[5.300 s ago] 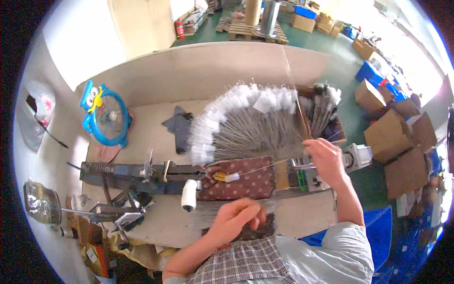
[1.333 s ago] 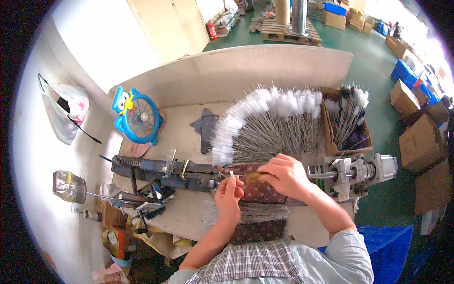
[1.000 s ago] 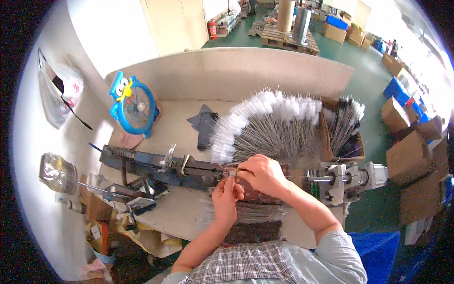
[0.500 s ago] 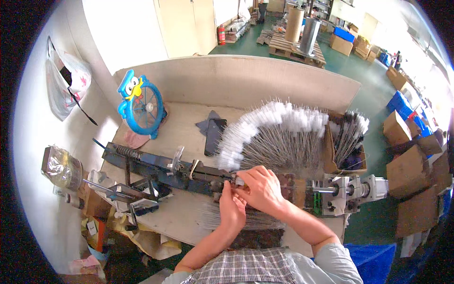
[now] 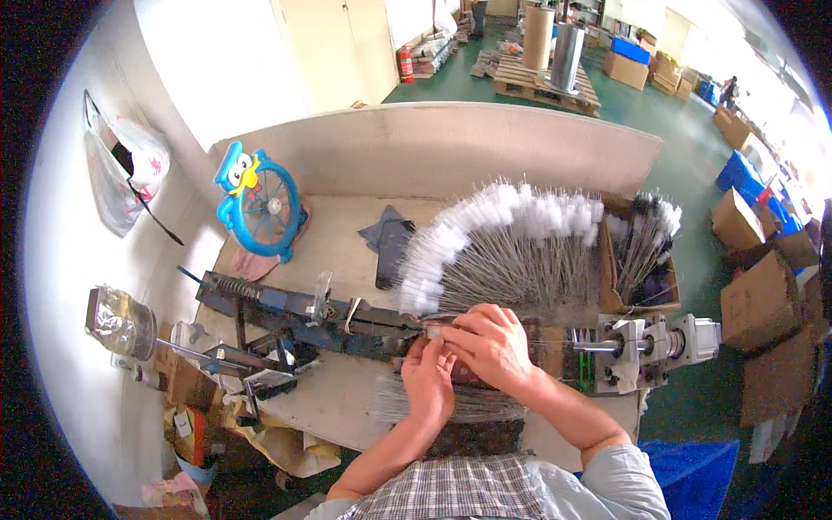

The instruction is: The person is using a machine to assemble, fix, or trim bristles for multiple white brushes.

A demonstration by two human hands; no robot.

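My left hand [image 5: 428, 378] and my right hand [image 5: 490, 345] meet over the middle of a long bench machine [image 5: 286, 314], fingertips almost touching. A small white piece [image 5: 434, 331], perhaps a bristle tuft, shows between them. The left thumb and fingers pinch at its lower side; my right fingers close together on its right side. Their grip is partly hidden. Just beyond lies a wide fan of white-tipped twisted-wire brushes [image 5: 520, 234], with stems toward me. Thin loose wires [image 5: 464, 402] lie below my hands.
A metal chuck unit [image 5: 654, 347] stands at the machine's right end. Behind it, a cardboard box [image 5: 650, 299] holds dark and white brushes. A phone [image 5: 394, 253] and a blue wheel-shaped toy fan [image 5: 264, 208] are at the back left. A low panel [image 5: 416, 147] edges the bench.
The view has shifted slightly. My hands stay at the same spot with small finger movements, and the white piece between them shows more clearly.
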